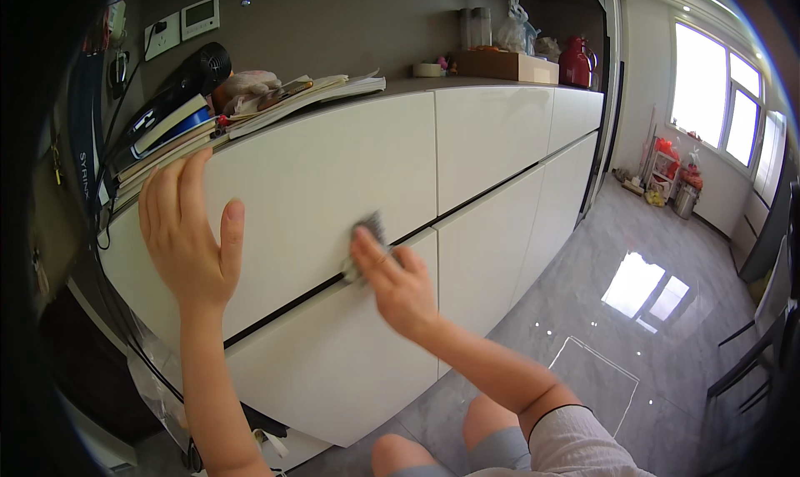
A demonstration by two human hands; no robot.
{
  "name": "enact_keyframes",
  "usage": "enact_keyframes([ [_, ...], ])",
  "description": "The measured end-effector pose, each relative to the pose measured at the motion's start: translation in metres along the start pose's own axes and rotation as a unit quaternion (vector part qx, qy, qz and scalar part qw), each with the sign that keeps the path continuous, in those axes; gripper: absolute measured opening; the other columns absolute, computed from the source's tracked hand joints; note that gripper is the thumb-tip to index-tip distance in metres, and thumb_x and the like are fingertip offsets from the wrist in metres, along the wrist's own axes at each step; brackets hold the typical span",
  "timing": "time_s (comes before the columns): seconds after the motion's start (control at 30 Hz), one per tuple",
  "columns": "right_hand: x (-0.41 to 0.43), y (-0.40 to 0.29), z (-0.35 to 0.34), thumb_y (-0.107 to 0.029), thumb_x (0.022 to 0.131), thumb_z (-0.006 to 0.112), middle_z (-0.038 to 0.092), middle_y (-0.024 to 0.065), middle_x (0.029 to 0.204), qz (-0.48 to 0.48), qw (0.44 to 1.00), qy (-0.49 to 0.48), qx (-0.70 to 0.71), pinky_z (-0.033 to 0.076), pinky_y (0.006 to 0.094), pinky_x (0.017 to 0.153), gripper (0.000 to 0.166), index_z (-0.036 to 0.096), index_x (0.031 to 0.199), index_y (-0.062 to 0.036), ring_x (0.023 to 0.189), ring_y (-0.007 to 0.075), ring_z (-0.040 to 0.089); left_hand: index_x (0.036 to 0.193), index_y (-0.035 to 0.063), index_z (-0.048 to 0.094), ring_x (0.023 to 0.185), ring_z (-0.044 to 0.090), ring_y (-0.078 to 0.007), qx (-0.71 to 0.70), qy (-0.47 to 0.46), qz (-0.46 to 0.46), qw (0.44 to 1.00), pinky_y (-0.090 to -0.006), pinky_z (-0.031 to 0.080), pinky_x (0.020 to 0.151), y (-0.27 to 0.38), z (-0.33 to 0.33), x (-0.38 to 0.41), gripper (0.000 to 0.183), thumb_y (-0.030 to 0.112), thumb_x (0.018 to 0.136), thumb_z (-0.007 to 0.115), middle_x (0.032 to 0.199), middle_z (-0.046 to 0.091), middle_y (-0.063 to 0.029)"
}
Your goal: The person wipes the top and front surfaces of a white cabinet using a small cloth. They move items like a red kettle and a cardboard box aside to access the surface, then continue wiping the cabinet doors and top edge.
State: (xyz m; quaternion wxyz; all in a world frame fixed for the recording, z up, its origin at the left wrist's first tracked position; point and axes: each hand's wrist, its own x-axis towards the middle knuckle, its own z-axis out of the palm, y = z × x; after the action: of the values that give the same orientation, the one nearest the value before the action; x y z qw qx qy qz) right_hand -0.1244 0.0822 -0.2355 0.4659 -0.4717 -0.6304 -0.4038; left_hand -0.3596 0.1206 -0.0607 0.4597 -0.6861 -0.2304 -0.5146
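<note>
My right hand (400, 283) presses a grey cloth (370, 228), blurred, to the front of a white cabinet. The cloth lies across the dark horizontal gap (415, 232) between the upper drawer front (325, 177) and the lower front (337, 364). Further left, my left hand (187, 233) is raised with its thumb spread from the fingers and nothing in it. Its fingertips reach the cabinet's top edge, just below a stack of books (169, 142); whether they touch it I cannot tell.
On the cabinet top are a black hair dryer (187, 89), open papers (312, 99), a cardboard box (500, 66) and a red thermos jug (576, 63). Black cables (119, 302) hang at the left. Grey tiled floor (562, 289) extends right, with chairs (759, 352) at the edge.
</note>
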Motion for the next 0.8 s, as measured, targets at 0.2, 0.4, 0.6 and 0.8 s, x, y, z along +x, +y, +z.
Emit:
enact_keyframes([
  [0.2,-0.025,0.011,0.007,0.011,0.072,0.058,0.045,0.0107,0.159,0.067,0.997,-0.023,0.007,0.050,0.0346,0.079,0.072,0.053,0.143,0.0028,0.079,0.0259,0.050,0.129,0.0035,0.060,0.116,0.056,-0.0308,-0.007,0.005,-0.001,1.000,-0.0469,0.040,0.106,0.004,0.004,0.001,0.055,0.048,0.101,0.044,0.120,0.060,-0.0111],
  [0.4,0.023,0.033,-0.011,0.010,0.077,0.059,0.046,0.0128,0.158,0.080,0.997,0.007,0.019,0.048,0.0339,0.074,0.067,0.052,0.143,0.0045,0.076,0.0240,0.048,0.133,0.0057,0.060,0.120,0.055,-0.0288,0.019,-0.008,0.007,1.000,-0.0446,0.041,0.106,-0.001,0.002,0.001,0.053,0.043,0.100,0.043,0.124,0.060,-0.0108],
  [0.6,-0.009,0.025,-0.008,0.008,0.085,0.057,0.044,0.0191,0.157,0.089,0.991,-0.064,0.077,0.051,0.0370,0.076,0.063,0.045,0.147,0.0052,0.080,0.0258,0.052,0.134,0.0060,0.060,0.122,0.055,-0.0291,0.024,-0.005,0.012,1.000,-0.0452,0.041,0.107,-0.001,0.003,0.000,0.052,0.041,0.100,0.044,0.127,0.060,-0.0115],
  [0.8,-0.016,0.017,-0.016,0.008,0.089,0.053,0.045,0.0187,0.157,0.114,0.982,-0.103,0.113,0.051,0.0406,0.084,0.061,0.039,0.148,0.0051,0.087,0.0282,0.055,0.132,0.0046,0.060,0.121,0.055,-0.0298,0.031,-0.004,0.004,1.000,-0.0476,0.038,0.111,0.002,0.007,-0.003,0.054,0.045,0.099,0.045,0.126,0.060,-0.0112],
])
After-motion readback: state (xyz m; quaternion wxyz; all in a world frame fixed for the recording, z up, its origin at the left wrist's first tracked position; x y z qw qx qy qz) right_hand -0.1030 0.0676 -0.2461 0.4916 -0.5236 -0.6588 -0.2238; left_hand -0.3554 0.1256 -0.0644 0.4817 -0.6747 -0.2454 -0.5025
